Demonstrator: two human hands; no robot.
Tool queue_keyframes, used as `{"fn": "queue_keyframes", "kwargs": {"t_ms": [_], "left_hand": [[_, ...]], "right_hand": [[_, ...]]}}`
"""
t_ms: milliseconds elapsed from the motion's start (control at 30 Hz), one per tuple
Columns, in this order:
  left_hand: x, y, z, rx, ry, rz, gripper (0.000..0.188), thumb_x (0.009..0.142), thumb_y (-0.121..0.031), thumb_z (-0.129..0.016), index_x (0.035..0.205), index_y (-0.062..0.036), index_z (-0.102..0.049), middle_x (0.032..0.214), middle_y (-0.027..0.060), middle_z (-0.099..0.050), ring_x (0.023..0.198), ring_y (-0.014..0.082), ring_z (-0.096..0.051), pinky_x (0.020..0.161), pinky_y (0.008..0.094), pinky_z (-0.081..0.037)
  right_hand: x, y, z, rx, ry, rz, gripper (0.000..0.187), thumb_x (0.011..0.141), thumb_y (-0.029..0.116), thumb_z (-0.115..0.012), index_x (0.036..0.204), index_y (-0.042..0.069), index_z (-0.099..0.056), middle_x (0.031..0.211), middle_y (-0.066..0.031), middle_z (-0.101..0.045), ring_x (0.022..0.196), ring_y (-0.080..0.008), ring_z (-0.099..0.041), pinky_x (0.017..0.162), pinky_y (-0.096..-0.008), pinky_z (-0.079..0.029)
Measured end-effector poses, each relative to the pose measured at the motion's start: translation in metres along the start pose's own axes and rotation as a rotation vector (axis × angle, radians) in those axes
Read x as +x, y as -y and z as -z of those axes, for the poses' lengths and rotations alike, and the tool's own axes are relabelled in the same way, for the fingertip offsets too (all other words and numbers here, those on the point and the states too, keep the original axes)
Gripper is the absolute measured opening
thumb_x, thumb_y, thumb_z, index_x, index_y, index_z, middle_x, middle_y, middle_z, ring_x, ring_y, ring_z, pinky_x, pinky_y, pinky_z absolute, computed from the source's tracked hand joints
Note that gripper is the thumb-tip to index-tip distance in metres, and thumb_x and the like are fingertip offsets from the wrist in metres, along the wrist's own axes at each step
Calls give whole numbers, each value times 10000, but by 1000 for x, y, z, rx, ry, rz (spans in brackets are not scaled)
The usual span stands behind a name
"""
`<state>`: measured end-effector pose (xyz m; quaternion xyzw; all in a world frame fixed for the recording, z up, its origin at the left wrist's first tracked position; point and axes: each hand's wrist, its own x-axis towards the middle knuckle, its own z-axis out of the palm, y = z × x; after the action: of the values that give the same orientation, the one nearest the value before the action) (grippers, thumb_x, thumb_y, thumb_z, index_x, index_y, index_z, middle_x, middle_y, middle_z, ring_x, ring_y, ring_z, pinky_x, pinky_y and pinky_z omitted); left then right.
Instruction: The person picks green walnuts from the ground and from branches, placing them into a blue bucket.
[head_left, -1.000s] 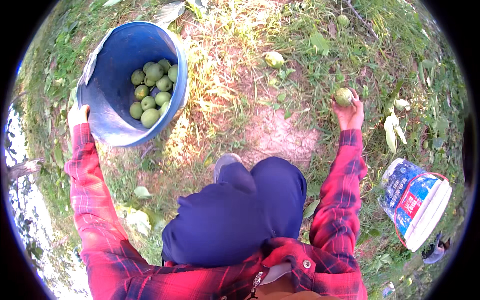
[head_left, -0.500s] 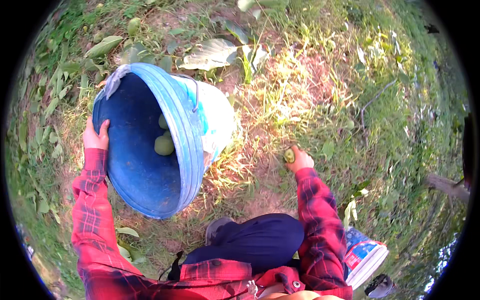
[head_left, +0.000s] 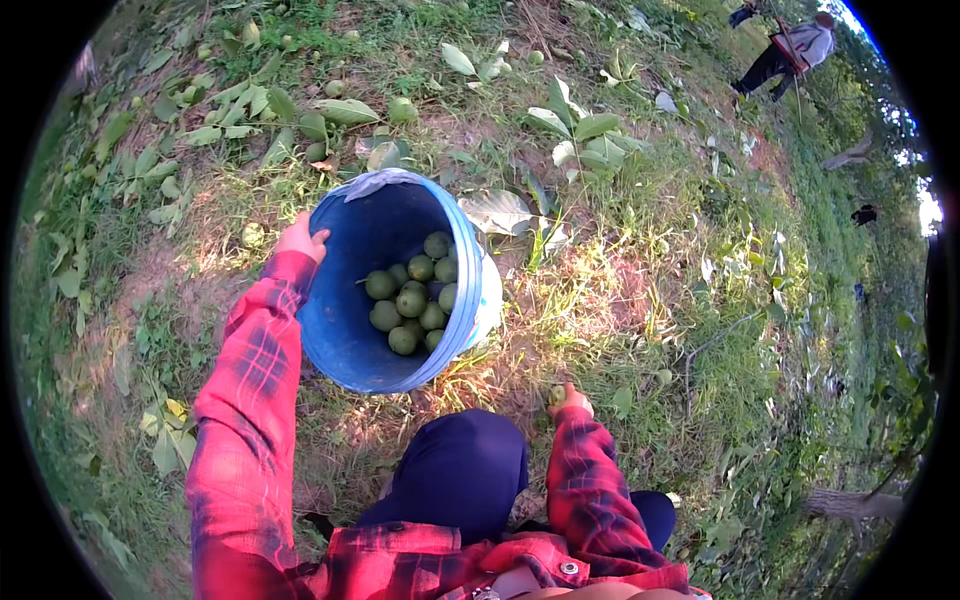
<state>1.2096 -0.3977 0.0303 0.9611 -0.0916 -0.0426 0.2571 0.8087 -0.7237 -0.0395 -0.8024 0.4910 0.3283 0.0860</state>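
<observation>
Evidently the left hand (head_left: 303, 240) grips the left rim of a blue bucket (head_left: 335, 315), tilted with its mouth leftward and base rightward; the right hand (head_left: 574, 400), fingers curled round a green fruit (head_left: 557, 396), is apart on the base side, lower in view; no writing is readable

The bucket (head_left: 335, 345) sits left of centre, fruits (head_left: 411, 300) inside. The left grip (head_left: 303, 238) is on its left rim; the right grip (head_left: 572, 402), with 1 fruit (head_left: 557, 396), is lower, right of the bucket. A person (head_left: 805, 48) is at upper right, a trunk (head_left: 853, 503) at lower right.
</observation>
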Motion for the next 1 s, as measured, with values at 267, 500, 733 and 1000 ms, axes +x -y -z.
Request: {"fn": "queue_keyframes", "kwargs": {"t_ms": [267,500,733,1000], "left_hand": [[-90,-6,47,111,-146,206,321,660,-95,-565,937,24,-456,853,225,-536,819,344,-521,722,378,-411],[-105,-42,25,6,-150,-20,327,590,-106,-495,896,8,-504,853,204,-549,826,321,-530,743,369,-404],[-69,-34,40,-245,-1,267,264,640,-93,-556,893,-37,-506,691,91,-542,468,194,-517,335,279,-401],[-46,-41,25,-232,91,498,236,595,-232,-595,633,-23,-493,459,97,-474,296,172,-380,262,233,-284]], "right_hand": [[-14,-1,43,2065,201,502,426,711,305,-549,1068,117,-413,956,-92,-504,688,-218,-525,569,-335,-453],[-148,-140,166,2314,571,1289,672,699,594,-385,1198,163,-254,1077,-213,-401,608,-235,-490,436,-356,-428],[-236,-302,83,2283,-289,1015,670,701,556,-431,1169,114,-247,1036,-253,-389,605,-233,-502,419,-349,-456],[-454,-560,-75,1587,-1751,-784,447,786,420,-365,1089,92,-393,923,-112,-496,672,-236,-523,524,-372,-474]]}}
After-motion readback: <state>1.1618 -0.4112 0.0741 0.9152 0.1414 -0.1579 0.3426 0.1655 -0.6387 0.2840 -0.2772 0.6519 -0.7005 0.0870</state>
